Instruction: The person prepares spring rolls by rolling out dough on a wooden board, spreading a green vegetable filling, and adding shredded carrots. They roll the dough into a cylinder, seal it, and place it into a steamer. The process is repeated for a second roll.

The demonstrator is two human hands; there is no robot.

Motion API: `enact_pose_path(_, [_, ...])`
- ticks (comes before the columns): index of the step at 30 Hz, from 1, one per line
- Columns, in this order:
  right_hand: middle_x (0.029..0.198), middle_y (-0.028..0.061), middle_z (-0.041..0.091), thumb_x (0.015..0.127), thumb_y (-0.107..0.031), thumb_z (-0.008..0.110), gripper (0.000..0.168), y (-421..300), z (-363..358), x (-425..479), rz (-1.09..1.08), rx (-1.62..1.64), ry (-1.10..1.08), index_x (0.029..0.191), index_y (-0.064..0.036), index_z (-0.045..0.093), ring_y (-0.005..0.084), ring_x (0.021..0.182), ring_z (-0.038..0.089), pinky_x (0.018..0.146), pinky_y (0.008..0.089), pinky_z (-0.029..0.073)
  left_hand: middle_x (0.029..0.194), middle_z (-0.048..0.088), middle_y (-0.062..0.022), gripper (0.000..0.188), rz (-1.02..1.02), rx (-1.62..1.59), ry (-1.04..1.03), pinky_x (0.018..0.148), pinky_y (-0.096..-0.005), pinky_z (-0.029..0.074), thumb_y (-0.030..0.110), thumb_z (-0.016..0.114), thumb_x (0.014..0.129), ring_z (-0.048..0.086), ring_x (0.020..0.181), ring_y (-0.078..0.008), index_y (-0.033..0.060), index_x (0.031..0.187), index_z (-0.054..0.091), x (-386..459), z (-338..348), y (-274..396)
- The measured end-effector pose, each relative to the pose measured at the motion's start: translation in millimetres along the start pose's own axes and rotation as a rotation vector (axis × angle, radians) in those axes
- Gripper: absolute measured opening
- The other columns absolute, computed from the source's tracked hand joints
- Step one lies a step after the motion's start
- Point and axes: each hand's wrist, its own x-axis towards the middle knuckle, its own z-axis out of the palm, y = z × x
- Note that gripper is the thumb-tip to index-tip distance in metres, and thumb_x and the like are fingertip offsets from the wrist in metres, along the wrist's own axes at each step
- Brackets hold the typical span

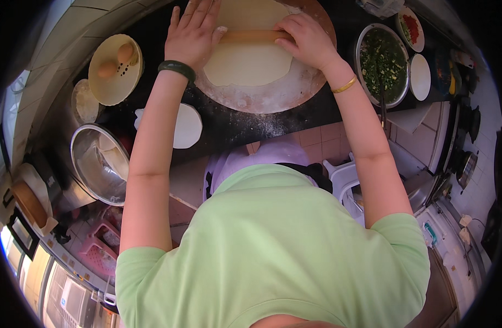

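Note:
A thin, wide sheet of dough (249,63) lies on a round, flour-dusted wooden board (267,100) in front of me. A wooden rolling pin (251,36) rests crosswise on the dough. My left hand (193,37) is flat over the pin's left end, fingers stretched out and apart, with the thumb beside the pin; the palm hides that end. Bent fingers of my right hand (306,41) grip the pin's right end. Flour whitens the left thumb tip. The far edge of the dough runs out of the picture.
Right of the board stand a steel bowl of chopped greens (382,65) with chopsticks (382,102), a white bowl (420,77) and a bowl with red bits (411,28). Leftward are a cream colander (115,88) holding two eggs, a white dish (188,126) and a steel basin (95,164).

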Motion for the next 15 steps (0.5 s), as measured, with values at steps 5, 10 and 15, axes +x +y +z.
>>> enact_pose_path(5, [0.151, 0.0150, 0.039, 0.087, -0.048, 0.063, 0.070, -29.1, 5.9, -32.4, 0.165, -0.193, 0.059, 0.145, -0.013, 0.044, 0.0349, 0.140, 0.036, 0.112, 0.0529, 0.030, 0.160, 0.028, -0.0070, 0.070, -0.042, 0.060, -0.085, 0.121, -0.0488, 0.018, 0.042, 0.051, 0.096, 0.028, 0.147, -0.0271, 0.0115, 0.155, 0.027, -44.2, 20.6, 21.6])
enact_pose_path(10, [0.152, 0.0121, 0.037, 0.084, -0.055, 0.064, 0.085, -98.1, -9.9, -145.1, 0.218, -0.058, -0.165, 0.151, -0.011, 0.036, 0.0320, 0.142, 0.033, 0.117, 0.0520, 0.022, 0.159, 0.029, -0.0137, 0.086, -0.058, -0.172, -0.529, 0.119, -0.0515, 0.022, 0.050, 0.064, 0.085, 0.027, 0.147, -0.0331, 0.0011, 0.149, 0.035, -159.1, -43.3, 96.7])
enact_pose_path(15, [0.148, 0.0110, 0.043, 0.088, -0.045, 0.062, 0.068, -63.8, -3.2, -95.7, 0.239, -0.199, 0.055, 0.143, -0.008, 0.046, 0.0313, 0.140, 0.037, 0.115, 0.0524, 0.026, 0.159, 0.029, -0.0150, 0.077, -0.051, -0.118, -0.305, 0.119, -0.0516, 0.020, 0.038, 0.059, 0.090, 0.028, 0.146, -0.0328, 0.0025, 0.152, 0.030, -102.2, -32.5, 78.6])
